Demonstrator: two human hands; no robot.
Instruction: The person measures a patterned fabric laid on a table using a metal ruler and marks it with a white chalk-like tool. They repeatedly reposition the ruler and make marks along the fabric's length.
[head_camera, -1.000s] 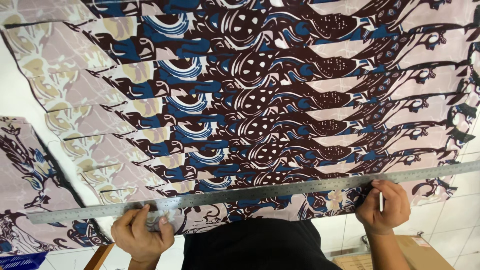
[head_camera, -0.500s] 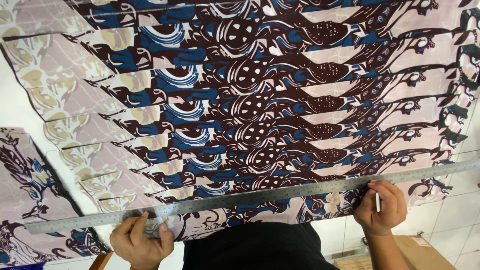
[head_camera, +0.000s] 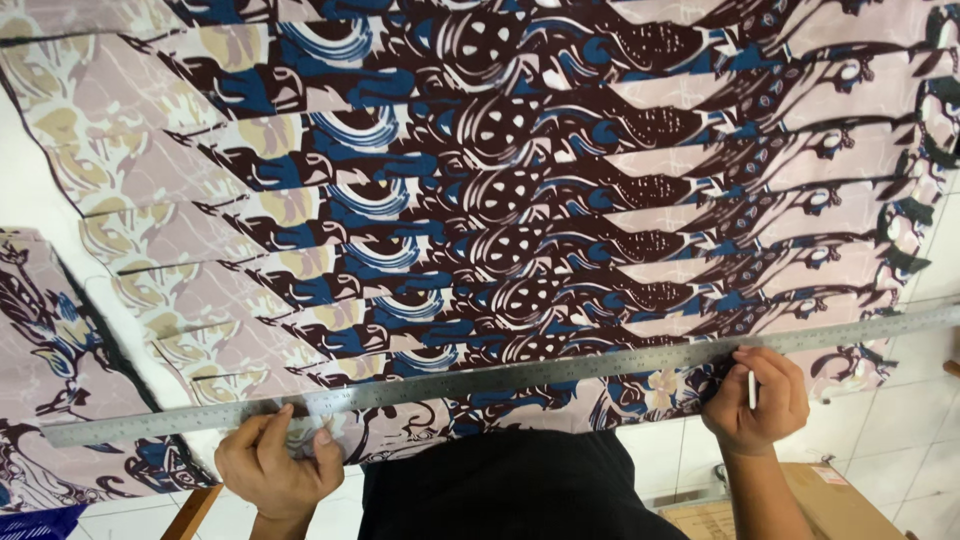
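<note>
A long steel ruler (head_camera: 520, 375) lies slanted across the near edge of a patterned fabric (head_camera: 520, 180) printed in blue, dark brown and pale pink, laid out in many overlapping strips. My left hand (head_camera: 280, 460) presses down on the ruler's left part with spread fingers. My right hand (head_camera: 757, 400) rests against the ruler's right part and is closed around a thin white marking stick (head_camera: 751, 388).
A second stack of the same patterned fabric (head_camera: 45, 370) lies at the left. My dark-clothed body (head_camera: 500, 490) fills the bottom middle. A cardboard box (head_camera: 820, 500) stands on the white tiled floor at the lower right. A wooden leg (head_camera: 185, 510) shows at the lower left.
The view has shifted slightly; ruler and hands sit a little lower left in frame. My right hand has slid a touch leftward along the ruler. The left hand keeps pressing.
</note>
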